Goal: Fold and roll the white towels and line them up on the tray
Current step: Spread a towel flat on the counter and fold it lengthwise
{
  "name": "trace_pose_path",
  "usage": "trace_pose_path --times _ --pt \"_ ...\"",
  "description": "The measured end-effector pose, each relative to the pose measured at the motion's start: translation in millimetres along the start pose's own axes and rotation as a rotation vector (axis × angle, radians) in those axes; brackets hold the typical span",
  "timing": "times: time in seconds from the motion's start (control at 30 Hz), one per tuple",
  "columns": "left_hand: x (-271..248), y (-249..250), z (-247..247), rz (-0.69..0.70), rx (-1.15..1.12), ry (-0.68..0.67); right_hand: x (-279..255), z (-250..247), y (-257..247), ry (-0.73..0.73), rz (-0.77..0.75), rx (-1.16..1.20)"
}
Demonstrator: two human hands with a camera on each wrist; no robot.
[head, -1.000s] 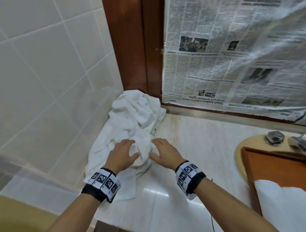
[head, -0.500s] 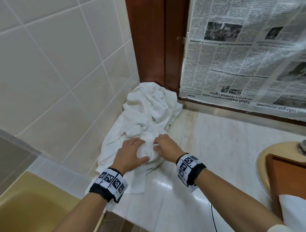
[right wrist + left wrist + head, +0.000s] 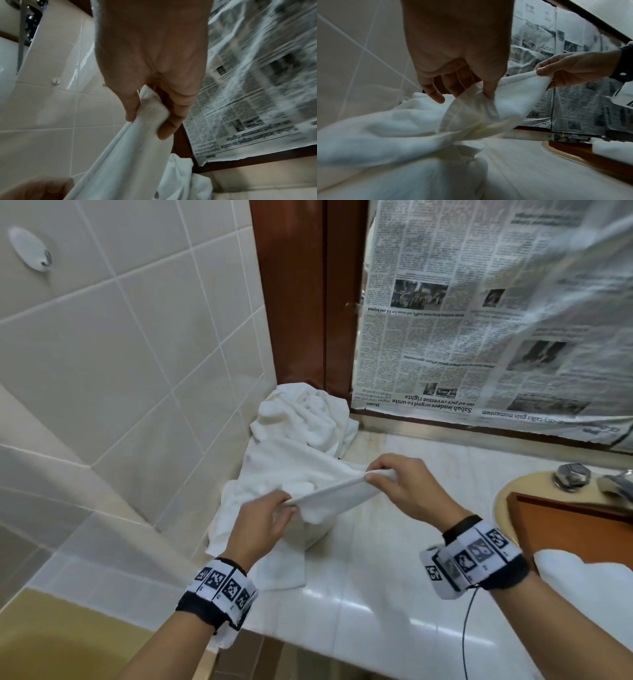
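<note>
A heap of white towels (image 3: 301, 422) lies crumpled in the corner of the counter. One white towel (image 3: 337, 494) is lifted from the heap and its edge is stretched between my hands. My left hand (image 3: 287, 503) pinches one end of that edge between thumb and fingers (image 3: 488, 93). My right hand (image 3: 371, 474) pinches the other end (image 3: 150, 108). The brown wooden tray (image 3: 579, 525) sits over the sink at the right, with a white towel (image 3: 582, 577) lying in it.
Tiled wall (image 3: 120, 354) bounds the counter on the left. A newspaper-covered mirror (image 3: 496, 320) and wooden frame (image 3: 298, 285) stand behind. The yellow sink (image 3: 507, 491) with its tap (image 3: 572, 475) is at the right. A yellow tub (image 3: 51, 645) lies lower left.
Both hands were pressed together on the heap; now they have pulled apart and upward, lifting one towel's edge and stretching it between them.
</note>
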State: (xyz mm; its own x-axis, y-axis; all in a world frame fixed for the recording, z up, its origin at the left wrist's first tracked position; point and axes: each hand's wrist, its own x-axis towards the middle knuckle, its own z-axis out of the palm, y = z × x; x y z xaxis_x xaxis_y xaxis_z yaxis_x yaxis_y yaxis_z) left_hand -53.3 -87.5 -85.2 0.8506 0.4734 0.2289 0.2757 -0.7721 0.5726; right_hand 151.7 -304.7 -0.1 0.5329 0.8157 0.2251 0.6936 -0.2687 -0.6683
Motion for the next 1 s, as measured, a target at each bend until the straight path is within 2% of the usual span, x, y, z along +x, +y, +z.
trace_pose_path --times 0.17,0.33,0.47,0.53,0.63,0.77,0.9,1.0 --pt "-5 18 -9 0.09 -0.073 -0.117 -55 -32 -8 0.101 0.118 -0.016" --pt "-10 40 13 0.198 -0.103 -0.251 -125 -84 -6 0.226 0.227 -0.041" --pt "-19 53 36 0.186 -0.211 -0.248 -175 -124 -6 0.334 0.274 -0.015" --pt "-23 57 47 0.176 -0.238 -0.273 -189 -131 -2 0.339 0.3 -0.015" --pt "-29 66 61 0.178 -0.217 -0.285 -195 -112 12 0.305 0.359 0.008" --pt "-20 51 89 0.095 -0.066 -0.281 -185 -50 52 0.244 0.443 0.039" --pt "-21 48 113 -0.072 0.08 -0.505 -175 15 83 0.017 0.606 0.066" --pt "-38 59 125 -0.126 0.176 -0.606 -174 46 96 -0.176 0.633 0.054"
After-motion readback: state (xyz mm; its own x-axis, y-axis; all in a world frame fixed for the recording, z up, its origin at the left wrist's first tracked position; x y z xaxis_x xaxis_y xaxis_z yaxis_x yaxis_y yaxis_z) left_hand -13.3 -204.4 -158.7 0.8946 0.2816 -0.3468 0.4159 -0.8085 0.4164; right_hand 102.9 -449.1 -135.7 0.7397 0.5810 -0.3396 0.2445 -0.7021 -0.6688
